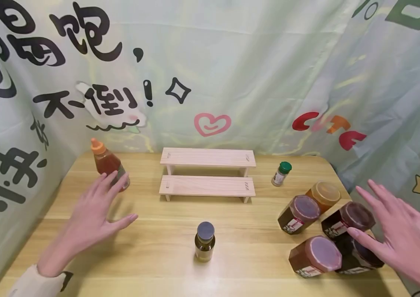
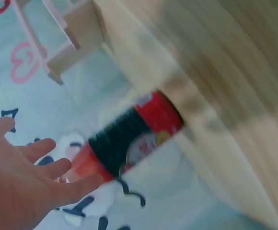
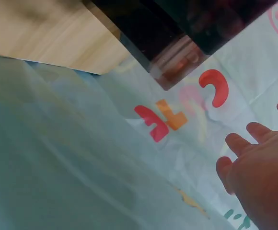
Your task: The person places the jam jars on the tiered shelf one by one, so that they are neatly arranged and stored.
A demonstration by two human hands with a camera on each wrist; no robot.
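The person's left hand (image 1: 93, 214) is hovering over the table (image 1: 150, 264), its grip spread and holding nothing, fingertips just in front of the orange-capped sauce bottle (image 1: 107, 165), which is standing to the left of the two-tier wooden shelf (image 1: 207, 173). The right hand (image 1: 399, 235) is also spreading its fingers, gripping nothing, with one fingertip lying against the dark-lidded jars (image 1: 347, 222) that are clustering to the right of and in front of the shelf. A small green-capped spice shaker (image 1: 281, 173) is standing just right of the shelf, and a little glass bottle (image 1: 204, 241) is sitting well in front of it
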